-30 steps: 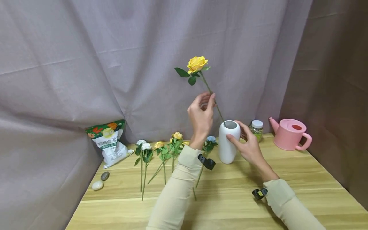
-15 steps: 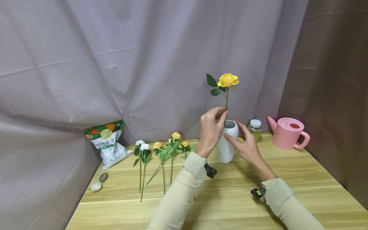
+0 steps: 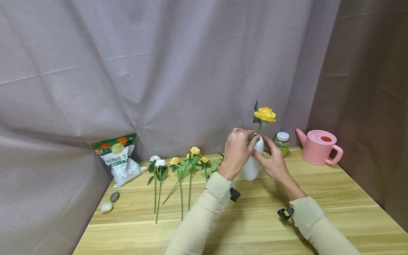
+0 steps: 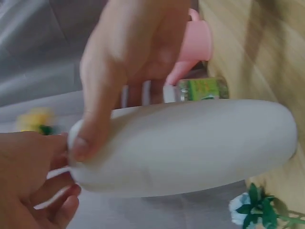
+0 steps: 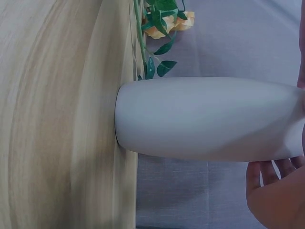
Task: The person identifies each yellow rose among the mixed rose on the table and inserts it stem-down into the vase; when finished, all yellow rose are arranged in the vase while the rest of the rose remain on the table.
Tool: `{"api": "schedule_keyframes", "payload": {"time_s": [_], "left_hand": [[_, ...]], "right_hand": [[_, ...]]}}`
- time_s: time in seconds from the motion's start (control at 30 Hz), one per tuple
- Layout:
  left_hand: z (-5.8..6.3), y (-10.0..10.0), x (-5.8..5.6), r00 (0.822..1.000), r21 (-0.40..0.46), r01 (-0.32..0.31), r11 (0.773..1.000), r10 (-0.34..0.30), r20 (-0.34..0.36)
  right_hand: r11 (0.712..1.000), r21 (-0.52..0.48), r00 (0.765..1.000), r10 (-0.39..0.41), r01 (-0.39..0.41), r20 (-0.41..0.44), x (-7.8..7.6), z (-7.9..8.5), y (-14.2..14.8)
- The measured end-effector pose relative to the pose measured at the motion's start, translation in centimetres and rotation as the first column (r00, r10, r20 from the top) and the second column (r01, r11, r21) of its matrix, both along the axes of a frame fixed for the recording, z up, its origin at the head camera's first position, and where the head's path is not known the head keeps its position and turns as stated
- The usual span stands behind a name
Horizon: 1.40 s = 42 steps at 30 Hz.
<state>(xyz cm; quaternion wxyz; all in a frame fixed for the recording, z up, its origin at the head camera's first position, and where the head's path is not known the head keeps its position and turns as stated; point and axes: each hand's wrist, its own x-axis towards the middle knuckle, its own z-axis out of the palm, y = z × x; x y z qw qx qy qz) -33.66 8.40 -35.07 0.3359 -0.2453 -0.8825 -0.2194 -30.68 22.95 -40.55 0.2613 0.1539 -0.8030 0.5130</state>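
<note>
A yellow rose [image 3: 265, 114] stands above the mouth of a white vase [image 3: 251, 170], its lower stem down inside. At the rim my left hand [image 3: 237, 151] pinches the stem between thumb and fingers, which partly hide the mouth. My right hand [image 3: 275, 163] grips the upper vase from the right, thumb on the near side, as the left wrist view also shows on the vase [image 4: 186, 148]. In that view the rose [image 4: 35, 120] is a blur beyond the left hand [image 4: 28, 174]. Upright on the table, the vase's base [image 5: 125, 117] shows in the right wrist view.
Left of the vase lie white roses [image 3: 158, 163] and several yellow flowers [image 3: 194, 151]. A blue flower [image 4: 240, 207] lies near the vase's base. Behind right stand a lidded jar [image 3: 282, 143] and a pink watering can [image 3: 319, 148]. A printed bag [image 3: 122, 159] and two stones [image 3: 107, 207] are far left.
My left hand has moved right and down to the vase's mouth, lowering the rose's stem deeper inside. The vase now leans less open to view; my right hand has stayed on it.
</note>
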Motion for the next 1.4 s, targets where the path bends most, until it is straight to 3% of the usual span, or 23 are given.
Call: {"api": "schedule_keyframes", "payload": {"time_s": [0.17,0.3,0.5,0.7,0.97,1.1,1.27,1.4], "left_hand": [[0.6,-0.8,0.5,0.999,0.028,0.015,1.000,-0.016,0.030],[0.3,-1.7,0.8,0.996,0.091,0.035,0.995,-0.042,0.079],[-1.0,-4.2,0.7,0.990,0.218,0.071,0.973,-0.096,0.107],[-3.1,-8.9,0.6,0.976,0.359,0.071,0.931,-0.139,0.168],[-6.6,-16.3,0.1,0.976,0.405,-0.012,0.914,-0.078,0.205],[-8.1,-19.5,0.1,0.968,0.393,-0.099,0.914,-0.003,0.251],[-9.8,-22.2,0.2,0.942,0.352,-0.200,0.914,0.081,0.324],[-11.0,-23.4,0.0,0.929,0.307,-0.197,0.931,0.077,0.362]], "right_hand": [[1.000,-0.026,0.999,0.012,-0.011,0.032,0.0,0.1,-0.2],[0.999,-0.043,0.997,0.000,0.003,0.079,0.0,0.1,-0.2],[0.998,-0.054,0.995,-0.017,0.022,0.099,-0.1,-0.1,-0.3],[0.998,-0.062,0.997,-0.006,0.011,0.082,0.3,0.4,-0.6],[0.997,-0.075,0.995,-0.012,0.020,0.102,-1.0,-0.8,0.1],[0.997,-0.077,0.995,-0.023,0.030,0.096,-2.2,-2.2,0.6],[0.997,-0.063,0.996,-0.034,0.039,0.078,-2.7,-2.8,0.8],[0.997,-0.067,0.996,-0.041,0.047,0.083,-2.7,-2.7,0.7]]}}
